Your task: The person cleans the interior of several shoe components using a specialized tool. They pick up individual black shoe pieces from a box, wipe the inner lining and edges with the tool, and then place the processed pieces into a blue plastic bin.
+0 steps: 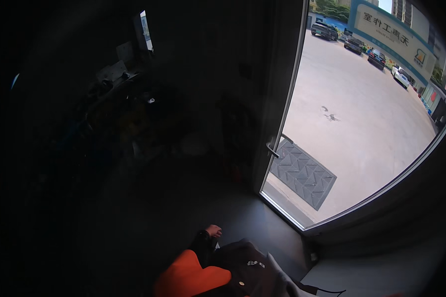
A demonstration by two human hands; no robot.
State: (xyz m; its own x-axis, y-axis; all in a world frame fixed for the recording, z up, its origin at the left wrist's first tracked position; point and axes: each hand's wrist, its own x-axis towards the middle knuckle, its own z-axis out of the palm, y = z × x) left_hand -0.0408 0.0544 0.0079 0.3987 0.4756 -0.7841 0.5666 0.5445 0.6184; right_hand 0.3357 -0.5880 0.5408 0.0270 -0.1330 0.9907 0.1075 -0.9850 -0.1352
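1. While I am looking down into a dark room, only one hand (213,230) is showing, poking out of a dark sleeve near the lower middle of the view; I cannot tell for certain whether it is my left or my right.
2. Its fingers are curling loosely inward, not spread, and they are pinching nothing that I can make out; the gloom hides the detail.
3. That hand is hanging just above the orange sleeve (191,274) and the dark jacket (248,272), apparently resting there because nothing is in it.
4. My other hand is not showing at all.
5. Right of the hand, the glass door (366,114) is letting daylight in, its handle (273,150) sitting on the frame well apart from my fingers.
6. Outside, a grey mat (302,173) is lying at the threshold, likely for wiping feet, and cars (376,57) are parked across the yard.
7. At the upper left, clutter on a counter (116,74) is too dim to name.
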